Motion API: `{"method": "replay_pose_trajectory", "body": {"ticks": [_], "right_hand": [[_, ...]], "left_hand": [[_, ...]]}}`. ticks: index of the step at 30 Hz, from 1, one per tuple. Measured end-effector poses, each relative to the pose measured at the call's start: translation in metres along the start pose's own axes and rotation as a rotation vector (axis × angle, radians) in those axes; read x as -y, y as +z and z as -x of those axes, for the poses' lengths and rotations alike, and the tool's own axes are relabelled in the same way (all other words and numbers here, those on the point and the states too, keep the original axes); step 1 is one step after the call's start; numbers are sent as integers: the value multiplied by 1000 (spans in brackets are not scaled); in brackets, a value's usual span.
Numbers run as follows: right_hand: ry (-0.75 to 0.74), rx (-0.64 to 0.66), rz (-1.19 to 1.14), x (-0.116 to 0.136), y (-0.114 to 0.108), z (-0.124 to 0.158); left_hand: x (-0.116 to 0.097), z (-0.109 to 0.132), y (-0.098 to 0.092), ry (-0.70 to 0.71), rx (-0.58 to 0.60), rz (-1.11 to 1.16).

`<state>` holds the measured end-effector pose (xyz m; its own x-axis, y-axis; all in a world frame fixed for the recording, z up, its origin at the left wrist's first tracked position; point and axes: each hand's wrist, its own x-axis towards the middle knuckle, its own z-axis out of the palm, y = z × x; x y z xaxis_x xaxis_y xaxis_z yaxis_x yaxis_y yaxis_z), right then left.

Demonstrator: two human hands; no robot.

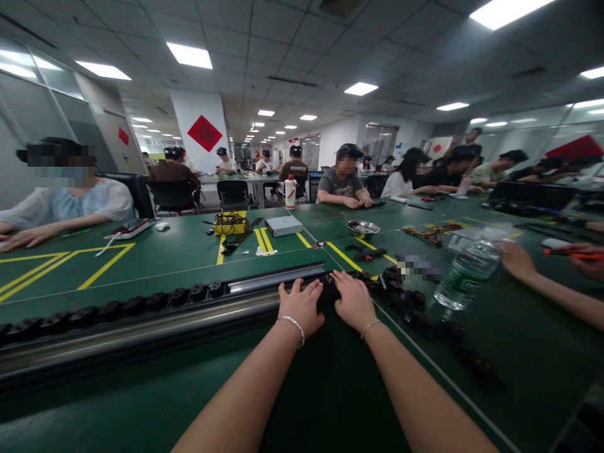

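My left hand (301,306) and my right hand (352,301) rest side by side on a long metal rail (141,330) that crosses the green table from the left. Both hands curl over a black link chain (141,303) that runs along the rail's top. The fingers of each hand are bent down onto the black chain links between them (329,293). More black chain (425,321) trails off to the right of my right hand. Each wrist wears a thin bracelet.
A clear water bottle (467,269) lies tilted right of the chain. Another person's hands (519,259) work at the right edge. On the table beyond: a yellow box (230,223), a grey box (284,225), a steel bowl (363,228), a white bottle (289,192). Several seated people surround the table.
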<state>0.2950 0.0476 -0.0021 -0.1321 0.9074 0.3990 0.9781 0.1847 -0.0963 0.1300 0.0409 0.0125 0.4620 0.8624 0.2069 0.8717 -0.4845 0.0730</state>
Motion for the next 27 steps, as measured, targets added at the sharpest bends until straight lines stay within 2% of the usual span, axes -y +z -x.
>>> {"method": "replay_pose_trajectory", "body": {"ticks": [8,14,20,27], "right_hand": [[0,-5,-5,0,1,1],[-12,7,-16,-3,1,1],[70,-23,3,-3,2,1],[92,27,38,-2,0,1]], "left_hand": [[-4,-2,-6,73,0,-40],[-5,-4,-3,88,-14,-34],[-3,-2,-1,96,-34,-31],[-3,-3,-2,95,-30,-18]]}}
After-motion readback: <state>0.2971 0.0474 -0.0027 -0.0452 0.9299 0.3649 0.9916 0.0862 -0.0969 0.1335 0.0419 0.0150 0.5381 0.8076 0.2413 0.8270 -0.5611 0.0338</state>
